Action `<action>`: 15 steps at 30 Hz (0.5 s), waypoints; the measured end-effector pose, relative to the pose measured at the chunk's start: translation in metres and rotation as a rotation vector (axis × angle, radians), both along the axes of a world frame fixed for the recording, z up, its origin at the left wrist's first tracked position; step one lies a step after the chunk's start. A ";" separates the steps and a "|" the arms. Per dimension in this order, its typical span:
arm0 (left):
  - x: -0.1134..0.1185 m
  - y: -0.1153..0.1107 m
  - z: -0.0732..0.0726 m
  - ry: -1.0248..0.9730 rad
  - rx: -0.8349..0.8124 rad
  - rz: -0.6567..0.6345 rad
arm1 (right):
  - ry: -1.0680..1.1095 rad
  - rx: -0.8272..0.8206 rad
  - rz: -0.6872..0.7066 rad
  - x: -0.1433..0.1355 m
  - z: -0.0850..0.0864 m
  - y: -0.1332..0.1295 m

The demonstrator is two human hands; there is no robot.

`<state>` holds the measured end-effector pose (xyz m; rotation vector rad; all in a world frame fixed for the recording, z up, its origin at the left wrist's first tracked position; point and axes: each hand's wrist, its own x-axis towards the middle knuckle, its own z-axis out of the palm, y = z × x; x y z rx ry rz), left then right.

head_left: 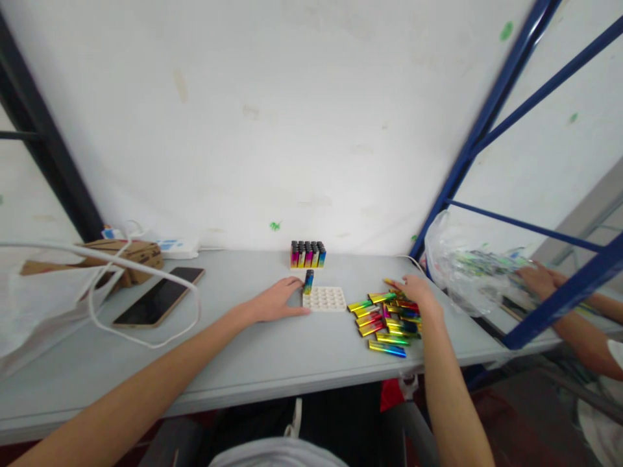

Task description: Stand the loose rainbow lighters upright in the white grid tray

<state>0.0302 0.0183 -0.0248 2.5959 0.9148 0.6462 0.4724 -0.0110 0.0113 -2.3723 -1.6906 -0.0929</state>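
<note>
My left hand (pixel 280 301) rests at the left end of a white tray (pixel 335 299) with rows of holes. Its thumb and fingers are spread apart, with the thumb tip by the tray's near left corner. One blue and yellow lighter (pixel 308 283) stands upright in the tray's back left corner. Over the far side of a loose pile of shiny multicoloured lighters (pixel 372 318) is my right hand (pixel 413 290). Its fingers pinch a lighter (pixel 388 281) whose gold end sticks out to the left. Behind the tray stands a block of upright lighters (pixel 308 255) with black tops.
A phone (pixel 160 297), a white cable (pixel 195 305) and a cardboard box (pixel 141 256) lie on the left. A clear plastic bag (pixel 455 272) sits at the right by a blue metal frame (pixel 455 181). Beyond it, another person's hands (pixel 538 280) are at work.
</note>
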 end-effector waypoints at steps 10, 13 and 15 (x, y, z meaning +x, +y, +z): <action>-0.001 0.001 -0.002 0.002 0.020 -0.006 | 0.167 0.221 -0.051 -0.001 -0.005 0.001; 0.000 0.000 -0.002 0.017 0.018 0.006 | 0.328 0.484 0.045 -0.011 0.008 0.002; 0.000 0.000 -0.001 0.031 0.012 0.011 | 0.472 0.627 0.142 -0.019 0.018 0.003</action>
